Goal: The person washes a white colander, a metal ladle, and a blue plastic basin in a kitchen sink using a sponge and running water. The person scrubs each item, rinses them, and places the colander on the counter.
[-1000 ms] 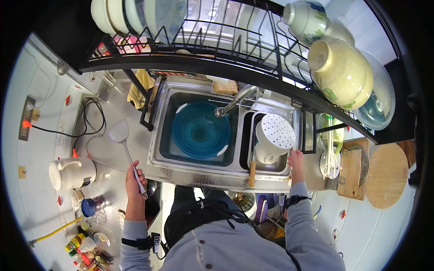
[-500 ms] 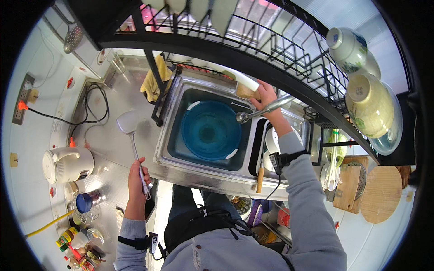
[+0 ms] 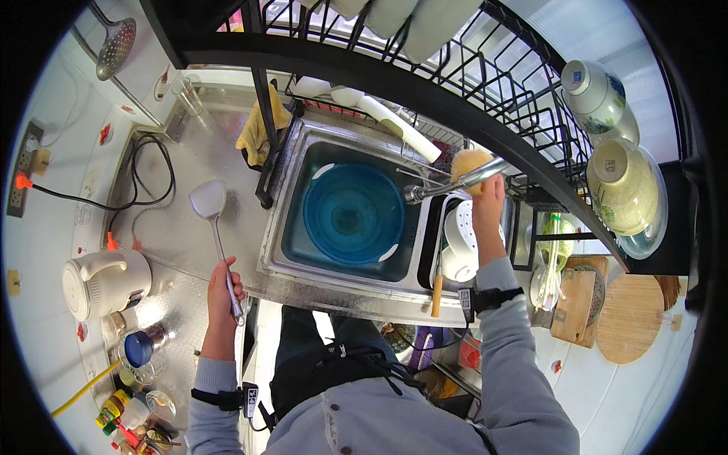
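Steel counter [image 3: 178,250] with white kettle [image 3: 102,280], black cable [image 3: 144,186], yellow cloth [image 3: 256,129].

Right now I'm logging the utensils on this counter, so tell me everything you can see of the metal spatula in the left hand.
The metal spatula is a long-handled turner, silver and shiny all over, apparently steel. Its flat, roughly square blade points away from the person and lies over the steel counter, left of the sink; whether it touches the counter cannot be told. A thin straight shaft runs back to the left hand, which is closed around its near end. It looks clean; nothing else touches it.
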The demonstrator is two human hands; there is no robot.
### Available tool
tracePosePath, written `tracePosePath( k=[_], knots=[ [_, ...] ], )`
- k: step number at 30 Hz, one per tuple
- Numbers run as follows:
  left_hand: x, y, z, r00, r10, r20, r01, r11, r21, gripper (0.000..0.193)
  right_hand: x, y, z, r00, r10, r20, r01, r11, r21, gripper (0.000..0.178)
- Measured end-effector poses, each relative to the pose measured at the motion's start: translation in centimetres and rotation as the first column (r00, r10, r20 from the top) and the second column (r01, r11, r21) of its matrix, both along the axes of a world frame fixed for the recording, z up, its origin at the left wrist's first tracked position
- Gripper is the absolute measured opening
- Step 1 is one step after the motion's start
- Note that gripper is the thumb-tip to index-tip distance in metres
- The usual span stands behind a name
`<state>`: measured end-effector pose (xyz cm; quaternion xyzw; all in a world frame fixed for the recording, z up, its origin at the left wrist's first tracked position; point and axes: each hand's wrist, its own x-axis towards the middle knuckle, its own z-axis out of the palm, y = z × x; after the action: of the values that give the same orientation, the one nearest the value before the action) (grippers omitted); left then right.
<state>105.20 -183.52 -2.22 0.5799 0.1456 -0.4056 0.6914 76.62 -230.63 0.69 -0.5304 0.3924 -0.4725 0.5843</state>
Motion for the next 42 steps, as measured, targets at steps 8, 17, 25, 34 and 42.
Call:
tracePosePath(
  k=[8, 17, 25, 34, 42],
  knots=[
    [2.4, -0.3, -1.7, 0.999, -0.005, 0.032, 0.004, 1.000, 0.014, 0.035, -2.3, 12.8, -2.6, 0.958, 0.111, 0.263, -0.283, 0.495, 0.822, 0.044],
    [5.0, 1.3, -2.4, 0.999, 0.006, 0.037, -0.006, 1.000, 0.004, 0.033, 19.6, 21.3, 3.5, 0.594, 0.554, 0.583, -0.782, 0.228, 0.581, 0.057],
    [7.7, 3.2, -1.8, 0.998, 0.003, 0.067, 0.000, 0.999, -0.037, 0.033, 42.4, 23.2, 8.7, 0.744, 0.394, 0.540, -0.640, 0.653, 0.405, 0.034],
    [9.2, 4.3, 0.6, 0.985, -0.088, 0.146, 0.088, 0.996, 0.008, 0.030, 59.1, 12.0, 8.6, 0.919, 0.146, 0.367, -0.314, 0.834, 0.453, 0.031],
    [9.7, 4.8, 1.6, 0.973, -0.180, 0.144, 0.184, 0.983, -0.020, 0.029, 59.0, 4.6, 12.7, 0.953, 0.301, 0.035, -0.291, 0.876, 0.386, 0.048]
  ],
)
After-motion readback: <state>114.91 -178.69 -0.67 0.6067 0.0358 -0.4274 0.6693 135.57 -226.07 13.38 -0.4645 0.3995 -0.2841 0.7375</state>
